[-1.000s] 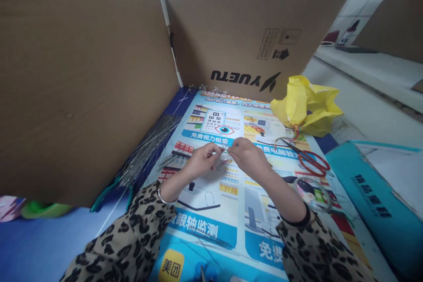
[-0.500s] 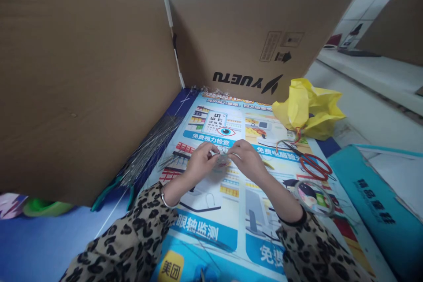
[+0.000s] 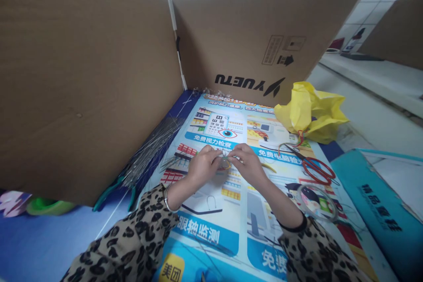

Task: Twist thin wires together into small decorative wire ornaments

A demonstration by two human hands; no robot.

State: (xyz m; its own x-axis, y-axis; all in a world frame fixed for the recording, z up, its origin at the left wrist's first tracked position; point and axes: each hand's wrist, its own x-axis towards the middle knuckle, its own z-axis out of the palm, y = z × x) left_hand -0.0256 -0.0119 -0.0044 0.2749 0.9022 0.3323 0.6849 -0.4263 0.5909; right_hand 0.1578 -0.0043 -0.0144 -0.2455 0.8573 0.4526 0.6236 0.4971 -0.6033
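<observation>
My left hand (image 3: 204,165) and my right hand (image 3: 247,162) meet over a printed poster (image 3: 211,224) on the table. Both pinch a small piece (image 3: 224,162) made of thin wire with a yellowish loop, held between their fingertips. The piece is too small to name more closely. A silver bangle sits on my left wrist, and both arms wear leopard-print sleeves.
Cardboard walls (image 3: 82,75) stand at the left and back. A bundle of thin metal wires (image 3: 148,150) lies at the left, with teal-handled pliers (image 3: 112,185) beside it. A yellow bag (image 3: 310,112), red-handled scissors (image 3: 313,167), a tape roll (image 3: 315,198) and a teal box (image 3: 380,202) lie at the right.
The view has shifted slightly, so everything sits a little lower and to the right. My fingers have closed in tighter on the small wire piece.
</observation>
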